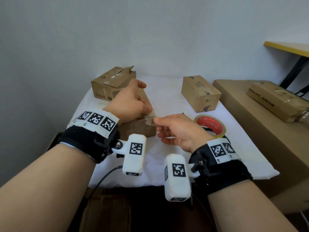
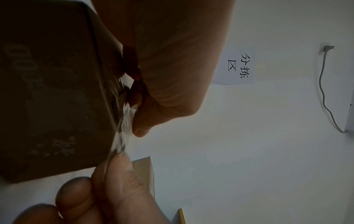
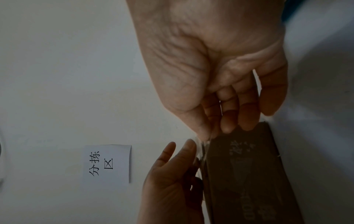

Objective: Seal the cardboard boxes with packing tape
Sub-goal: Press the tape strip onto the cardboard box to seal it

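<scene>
On the tabletop [image 1: 167, 101], near edge: cardboard box [image 1: 138, 129] | left hand [image 1: 128, 104] curled over its top, pinching clear tape strip [image 1: 151, 118] | right hand [image 1: 177, 129] pinches strip's free end | tape roll [image 1: 210, 126] just right.

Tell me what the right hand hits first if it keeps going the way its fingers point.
Likely the left hand: the right hand points leftward along the clear tape strip toward it, over the near box. Depth is uncertain.

hands: 2, left hand [image 1: 128, 102], right hand [image 1: 177, 129] | cardboard boxes: 5, three on the white cloth [image 1: 167, 97], one large beside it, one smaller atop that | tape rolls: 1 on cloth | wall notes: 1
</scene>
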`<state>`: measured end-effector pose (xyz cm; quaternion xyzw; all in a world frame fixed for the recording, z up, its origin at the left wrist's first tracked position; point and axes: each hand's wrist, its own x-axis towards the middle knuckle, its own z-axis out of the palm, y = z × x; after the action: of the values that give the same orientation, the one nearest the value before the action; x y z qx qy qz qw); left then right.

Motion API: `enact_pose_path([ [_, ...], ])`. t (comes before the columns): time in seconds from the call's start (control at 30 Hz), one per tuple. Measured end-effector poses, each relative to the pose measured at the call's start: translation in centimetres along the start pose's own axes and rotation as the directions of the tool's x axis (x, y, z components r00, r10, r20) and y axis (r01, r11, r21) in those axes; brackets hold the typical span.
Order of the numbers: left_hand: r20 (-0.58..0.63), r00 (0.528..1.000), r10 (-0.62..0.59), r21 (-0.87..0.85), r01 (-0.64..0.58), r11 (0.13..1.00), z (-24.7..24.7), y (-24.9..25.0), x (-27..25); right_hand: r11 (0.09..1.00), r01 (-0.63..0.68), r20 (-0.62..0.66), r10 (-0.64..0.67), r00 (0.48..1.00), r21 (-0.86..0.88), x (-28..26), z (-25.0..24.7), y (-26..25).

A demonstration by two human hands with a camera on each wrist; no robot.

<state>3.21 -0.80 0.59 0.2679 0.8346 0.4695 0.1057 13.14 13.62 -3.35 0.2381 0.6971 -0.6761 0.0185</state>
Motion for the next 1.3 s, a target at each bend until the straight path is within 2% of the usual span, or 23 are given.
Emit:
enact_pose_path([
  [0.73,-0.04,0.998,0.045,0.197,-0.036,0.98,0.5,0.3,-0.2,1.0,-0.012,-0.008,0.012,1.0,0.004,0.2,-0.1,0.2],
  [1.13,0.05,0.999,0.001,0.149,-0.008,0.989,-0.3,-0.6,0.3,1.0,-0.009,-0.002,0.009,1.0,0.005,0.0,-0.1,0.0],
  [1.3,0.027,1.0,0.0,0.105,-0.003,0.994,-0.2,-0.7,0.4,1.0,-0.006,0.005,0.006,1.0,-0.006,-0.1,-0.1,0.0],
])
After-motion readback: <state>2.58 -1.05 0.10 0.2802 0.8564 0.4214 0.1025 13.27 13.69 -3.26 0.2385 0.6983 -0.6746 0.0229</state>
